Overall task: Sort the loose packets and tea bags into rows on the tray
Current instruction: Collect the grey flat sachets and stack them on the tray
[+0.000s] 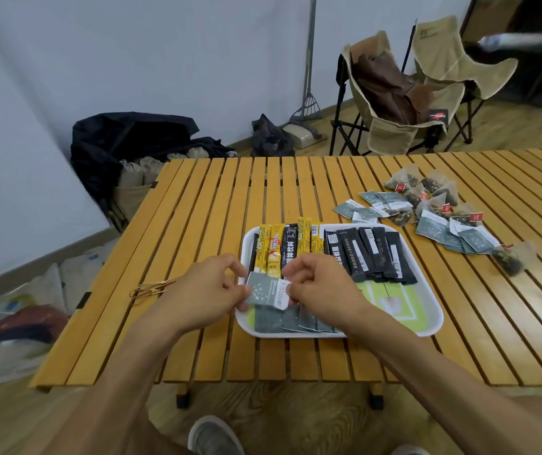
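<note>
A white tray [427, 300] lies on the slatted wooden table. Yellow stick packets [274, 247] and black stick packets [371, 254] stand in a row along its far side. Several grey-green sachets [282, 320] lie in a row along its near side. My left hand [207, 290] and my right hand [320, 284] both pinch one grey-green sachet [268, 292] just above the tray's near left corner. Loose grey-green sachets [453, 233] and pyramid tea bags [427, 192] lie on the table to the right of the tray.
The wooden table [197, 208] holds a few rubber bands [148, 289] to the left of my left hand. One pyramid tea bag [514, 257] lies apart at the right. Two folding chairs [404, 93] and dark bags [132, 142] stand beyond the table.
</note>
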